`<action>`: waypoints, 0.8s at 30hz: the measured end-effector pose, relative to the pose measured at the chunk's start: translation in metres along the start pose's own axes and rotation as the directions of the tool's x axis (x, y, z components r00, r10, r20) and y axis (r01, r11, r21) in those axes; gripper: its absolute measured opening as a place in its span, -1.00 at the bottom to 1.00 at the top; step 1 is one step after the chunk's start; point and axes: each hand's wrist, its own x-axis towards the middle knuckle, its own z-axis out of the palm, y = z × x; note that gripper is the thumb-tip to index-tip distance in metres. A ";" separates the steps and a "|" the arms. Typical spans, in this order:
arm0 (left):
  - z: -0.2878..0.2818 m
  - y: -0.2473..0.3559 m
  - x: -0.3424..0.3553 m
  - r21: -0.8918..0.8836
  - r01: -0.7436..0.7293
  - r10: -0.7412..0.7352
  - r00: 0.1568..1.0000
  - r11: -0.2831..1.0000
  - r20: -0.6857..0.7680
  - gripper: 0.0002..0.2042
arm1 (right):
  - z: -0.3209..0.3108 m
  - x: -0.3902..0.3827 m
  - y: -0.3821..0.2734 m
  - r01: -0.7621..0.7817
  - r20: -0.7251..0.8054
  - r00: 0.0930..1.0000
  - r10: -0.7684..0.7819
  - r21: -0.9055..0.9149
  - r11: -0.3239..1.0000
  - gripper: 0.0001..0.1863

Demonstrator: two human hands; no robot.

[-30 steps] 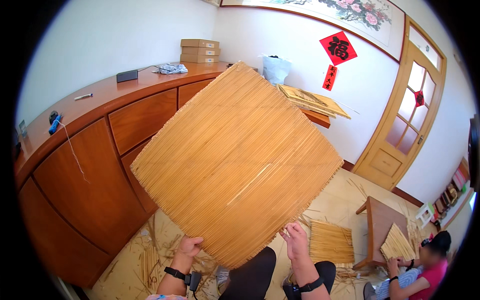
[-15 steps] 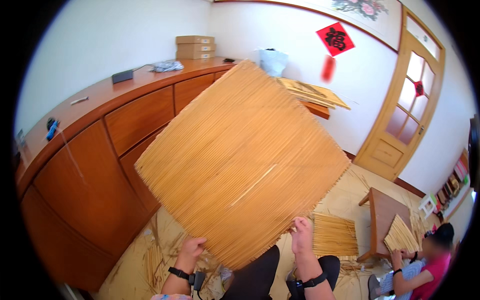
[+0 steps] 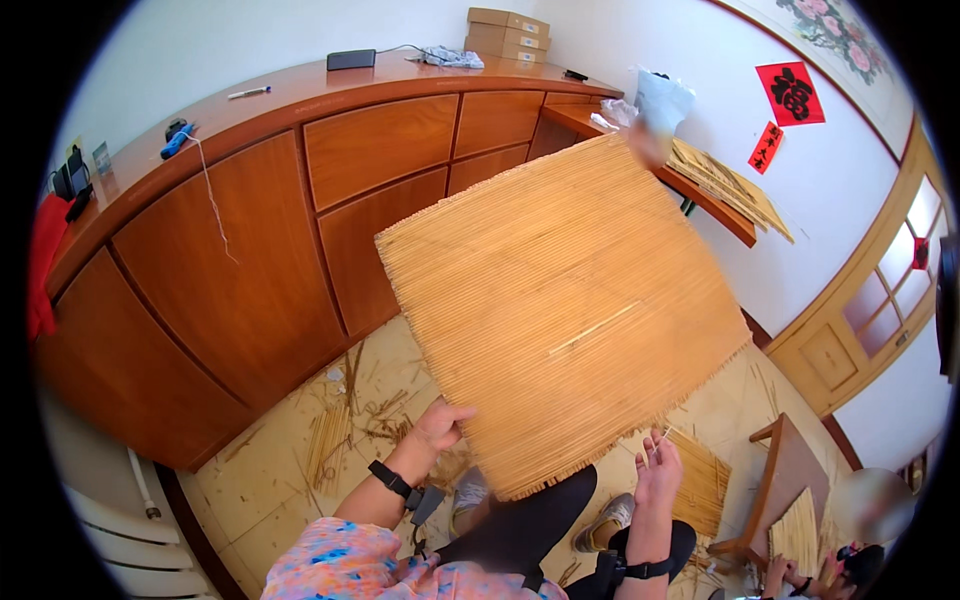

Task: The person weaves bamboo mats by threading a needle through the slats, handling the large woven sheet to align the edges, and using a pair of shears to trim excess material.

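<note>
A large square mat of tan stalks (image 3: pixel 560 300) fills the middle, tilted up in front of me. Its near edge is frayed, and a paler stalk runs across its surface. My left hand (image 3: pixel 440 424) is closed on the mat's lower left edge, thumb on the upper face. Just under the near right edge, my right hand (image 3: pixel 657 472) has its fingers bent upward. A thin pale stalk (image 3: pixel 667 434) shows at its fingertips. The right hand appears apart from the mat.
A long wooden cabinet (image 3: pixel 230 250) curves along the left wall. Loose stalks (image 3: pixel 327 435) litter the tiled floor. Another stalk mat (image 3: pixel 700 485) lies by a low wooden table (image 3: pixel 790 470), where a person's hands (image 3: pixel 775 575) are near a smaller stalk piece. More flat mats (image 3: pixel 730 185) rest on a shelf.
The view has swung left and down, so the mat appears farther right. The right hand has come off the mat's edge; the left keeps its grip.
</note>
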 end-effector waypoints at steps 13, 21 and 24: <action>0.033 -0.072 0.054 -0.098 -0.110 0.098 0.988 0.989 -0.121 -0.56 | -0.023 0.011 0.016 -0.107 0.189 0.976 0.106 -0.007 0.994 -0.84; 0.050 -0.111 0.071 -0.245 -0.103 0.031 0.959 0.964 -0.282 -0.62 | -0.028 0.019 0.034 -0.165 0.032 0.986 0.166 -0.033 0.986 -0.84; 0.058 -0.117 0.074 -0.254 -0.060 -0.013 0.960 0.965 -0.278 -0.61 | -0.033 0.019 0.041 -0.159 -0.006 0.987 0.159 -0.052 0.986 -0.80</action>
